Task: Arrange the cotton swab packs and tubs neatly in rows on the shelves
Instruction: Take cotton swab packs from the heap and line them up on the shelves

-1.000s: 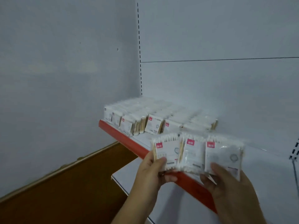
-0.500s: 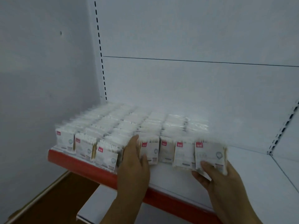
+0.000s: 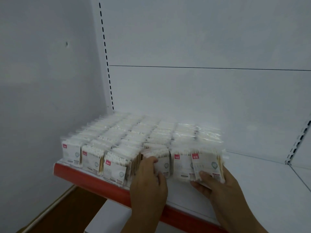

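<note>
Holding swab packs [image 3: 182, 163] on shelf [image 3: 255, 182], between left hand [image 3: 149, 185], right hand [image 3: 218, 184]

Left hand [image 3: 149, 181]: back up, fingers curled over the middle pack [image 3: 164, 165], gripping its left edge
Right hand [image 3: 217, 184]: thumb on the end pack's [image 3: 207, 163] front, fingers tucked behind
Forearms [image 3: 240, 216]: both reaching in from below

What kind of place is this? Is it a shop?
Most likely a shop, though it could be a stockroom. The white shelf has a red front strip like a price rail, a slotted upright runs up behind it, and many identical cotton swab packs stand in rows.
</note>
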`<state>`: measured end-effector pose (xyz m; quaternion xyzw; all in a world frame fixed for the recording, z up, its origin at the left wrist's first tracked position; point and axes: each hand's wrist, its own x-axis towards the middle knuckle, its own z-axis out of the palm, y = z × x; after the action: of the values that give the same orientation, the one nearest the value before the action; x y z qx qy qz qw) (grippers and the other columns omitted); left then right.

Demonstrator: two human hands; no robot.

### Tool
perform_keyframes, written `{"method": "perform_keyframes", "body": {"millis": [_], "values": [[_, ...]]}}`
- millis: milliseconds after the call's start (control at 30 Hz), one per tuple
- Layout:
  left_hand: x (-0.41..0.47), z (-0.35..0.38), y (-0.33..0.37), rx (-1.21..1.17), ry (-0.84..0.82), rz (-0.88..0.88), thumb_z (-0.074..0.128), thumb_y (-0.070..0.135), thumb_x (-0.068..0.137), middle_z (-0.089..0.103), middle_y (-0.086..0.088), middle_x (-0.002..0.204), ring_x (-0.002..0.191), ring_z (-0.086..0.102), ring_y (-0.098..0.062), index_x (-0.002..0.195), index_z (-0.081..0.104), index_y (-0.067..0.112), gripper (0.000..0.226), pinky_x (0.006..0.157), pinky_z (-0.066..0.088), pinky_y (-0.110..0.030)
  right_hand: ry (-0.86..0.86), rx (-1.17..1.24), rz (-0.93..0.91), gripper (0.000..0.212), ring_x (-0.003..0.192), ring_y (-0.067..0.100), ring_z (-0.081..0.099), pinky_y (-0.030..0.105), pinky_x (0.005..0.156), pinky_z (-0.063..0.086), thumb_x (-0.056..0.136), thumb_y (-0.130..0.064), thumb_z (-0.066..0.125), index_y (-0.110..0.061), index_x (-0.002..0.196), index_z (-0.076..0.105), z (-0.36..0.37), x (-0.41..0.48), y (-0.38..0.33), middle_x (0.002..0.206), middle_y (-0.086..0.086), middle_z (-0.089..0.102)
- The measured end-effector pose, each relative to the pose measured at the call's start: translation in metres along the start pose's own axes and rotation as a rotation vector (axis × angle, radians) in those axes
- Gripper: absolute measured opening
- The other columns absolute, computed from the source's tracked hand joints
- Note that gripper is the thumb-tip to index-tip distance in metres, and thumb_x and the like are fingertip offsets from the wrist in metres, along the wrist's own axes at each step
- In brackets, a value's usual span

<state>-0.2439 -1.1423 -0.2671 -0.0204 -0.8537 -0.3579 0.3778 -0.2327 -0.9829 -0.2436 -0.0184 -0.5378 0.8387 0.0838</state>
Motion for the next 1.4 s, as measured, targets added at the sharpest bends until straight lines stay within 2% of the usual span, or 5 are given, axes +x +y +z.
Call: {"method": "perform_keyframes", "body": {"millis": [467, 633, 900, 1067, 1400], "values": [[0.019, 0.005, 0.006, 0.037, -0.211, 0.176, 0.07, 0.017, 0.072, 0.053, 0.002, 0.118, 0.111, 0.049, -0.018, 0.118, 0.052, 0.023, 0.05, 0.093, 0.046, -0.031, -0.053, -0.053, 0.008, 0.033, 0.09, 0.025, 0.071, 0.039, 0.075, 0.059, 0.088, 0.011, 0.052, -0.012, 0.108, 0.064, -0.004, -0.001, 0.0, 0.098, 0.01, 0.073], [0.034, 0.013, 0.012, 0.174, -0.44, 0.428, 0.073, 0.03, 0.074, 0.039, 0.004, 0.15, 0.146, 0.014, -0.019, 0.144, 0.037, 0.03, 0.078, 0.118, 0.0, -0.047, -0.051, -0.148, -0.018, 0.029, 0.094, 0.024, 0.07, 0.036, 0.077, 0.059, 0.089, 0.005, 0.056, -0.017, 0.104, 0.068, -0.005, -0.004, -0.004, 0.097, 0.006, 0.074], [0.032, 0.017, 0.013, 0.417, -0.391, 0.409, 0.089, 0.018, 0.046, 0.06, -0.001, 0.126, 0.126, 0.053, -0.026, 0.128, 0.056, 0.021, 0.088, 0.103, 0.016, -0.068, 0.214, -0.335, -0.22, 0.005, 0.06, -0.001, 0.059, 0.021, 0.059, 0.041, 0.091, -0.017, 0.06, -0.019, 0.087, 0.063, -0.026, -0.012, -0.04, 0.063, -0.014, 0.065], [0.029, 0.012, 0.023, 0.528, -0.497, 0.282, 0.053, 0.025, 0.093, -0.009, 0.005, 0.162, 0.147, -0.021, -0.023, 0.149, 0.001, 0.043, 0.078, 0.107, -0.014, -0.067, 0.118, -0.554, -0.127, 0.02, 0.058, -0.003, 0.064, 0.011, 0.05, 0.046, 0.078, -0.003, 0.074, -0.022, 0.086, 0.071, -0.037, -0.009, -0.047, 0.07, -0.012, 0.073], [0.023, 0.003, 0.026, 0.567, -0.541, 0.218, 0.046, 0.036, 0.096, -0.049, -0.003, 0.142, 0.13, -0.047, -0.028, 0.117, -0.054, 0.041, 0.102, 0.105, -0.021, -0.061, 0.143, -1.511, -0.243, 0.102, 0.118, 0.014, 0.044, 0.028, 0.086, 0.045, 0.058, -0.066, 0.076, -0.03, 0.141, 0.028, -0.047, -0.001, -0.026, 0.129, -0.006, 0.035]]}}
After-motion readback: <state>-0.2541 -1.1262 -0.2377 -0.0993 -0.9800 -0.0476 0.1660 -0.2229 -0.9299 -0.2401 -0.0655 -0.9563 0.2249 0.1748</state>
